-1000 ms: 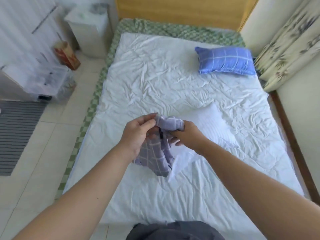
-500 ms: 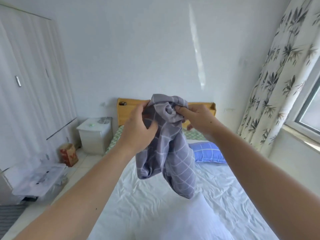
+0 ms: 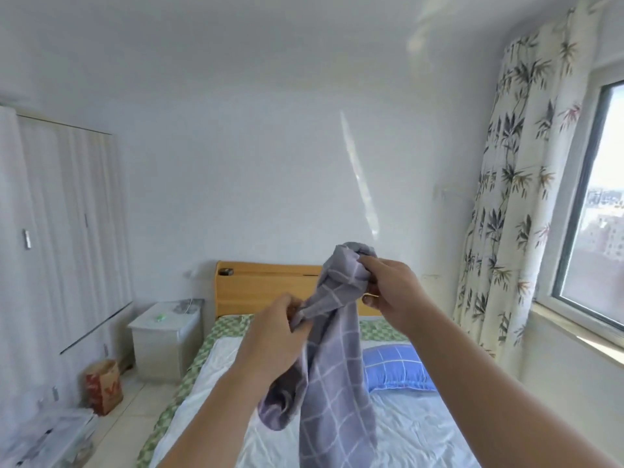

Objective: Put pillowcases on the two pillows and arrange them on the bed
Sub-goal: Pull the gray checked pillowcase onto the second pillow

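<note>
You are holding the grey checked pillowcase [image 3: 332,383] up in the air over the near half of the bed [image 3: 216,363], and both hands are clamped on it. Your right hand [image 3: 391,295] pinches the bunched top of the cloth, the higher of the two grips, and your left hand [image 3: 273,342] grips a gathered fold lower down and to the left. The two hands are near each other but not touching, with a short stretch of fabric between them. The rest of the pillowcase hangs down in a crumpled drape, so its opening is not yet found or spread; I cannot tell which edge is the open one.

One pillow looks done: the blue checked pillow [image 3: 396,368] lies in its case on the far right of the bed, close to the wooden headboard [image 3: 266,287]. The second pillow is not in view here, so I cannot tell where it lies.

By my reading you are about halfway. What is left is to shake the grey pillowcase out, find its mouth, get the second pillow inside, and lay it on the far left beside the blue one.
</note>
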